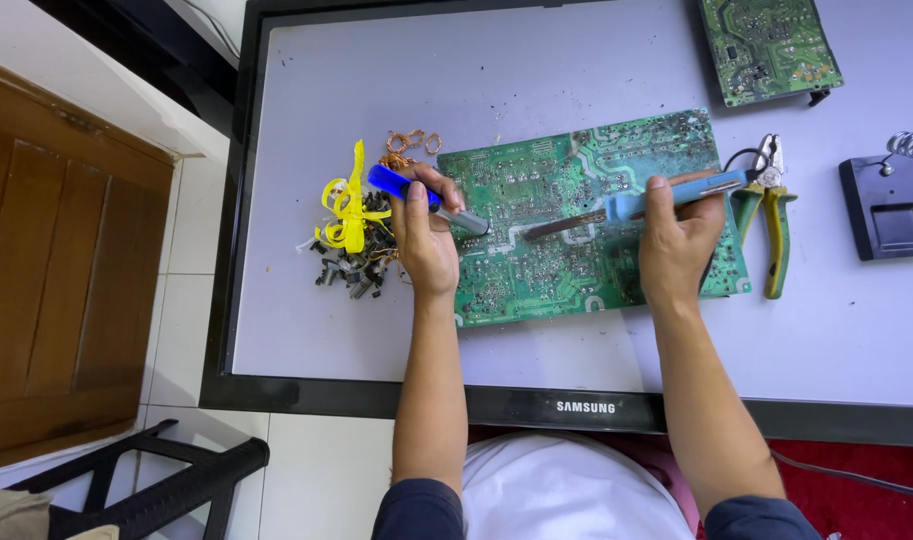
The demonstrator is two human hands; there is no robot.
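On the pale worktop lies a green circuit board, with both hands over it. The left hand grips a blue-handled desoldering pump, its tip on the board. The right hand is closed around a light-blue soldering iron, tip touching the board. Yellow-handled pliers lie just right of it

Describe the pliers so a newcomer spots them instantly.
Start at the big green circuit board in the middle of the pale worktop. Just off its right edge, beside the right hand, lie the pliers, jaws pointing away. Their yellow-and-green handles set them apart from the black stand further right.
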